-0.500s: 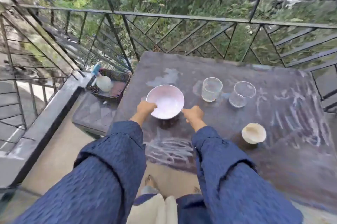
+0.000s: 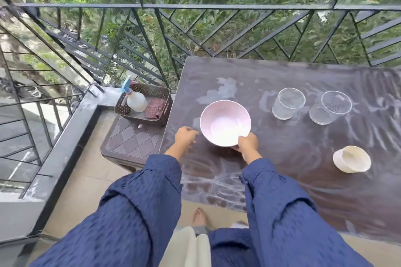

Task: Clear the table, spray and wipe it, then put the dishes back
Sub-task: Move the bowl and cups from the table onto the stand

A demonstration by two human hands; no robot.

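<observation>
A pale pink bowl (image 2: pixel 225 123) stands near the left edge of the dark, chalk-smeared table (image 2: pixel 271 158). My right hand (image 2: pixel 246 144) grips the bowl's near rim. My left hand (image 2: pixel 185 136) hovers just left of the bowl, fingers loosely curled, holding nothing. Two clear glasses (image 2: pixel 288 102) (image 2: pixel 333 109) sit behind and right of the bowl. A small cream bowl (image 2: pixel 351 159) lies further right. Left of the table, a brown basket (image 2: pixel 144 107) holds a spray bottle (image 2: pixel 134 98) and a checked cloth (image 2: pixel 155 108).
The basket rests on a low dark stool (image 2: pixel 130 140) beside the table. A black metal railing (image 2: pixel 195 8) runs behind the table and along the left. A concrete ledge (image 2: pixel 65 149) borders the tiled floor. My bare foot (image 2: pixel 198 216) shows below the table's near edge.
My left hand has come off the pink bowl's rim and moved slightly left. The right hand still holds the bowl. The camera view has shifted left.
</observation>
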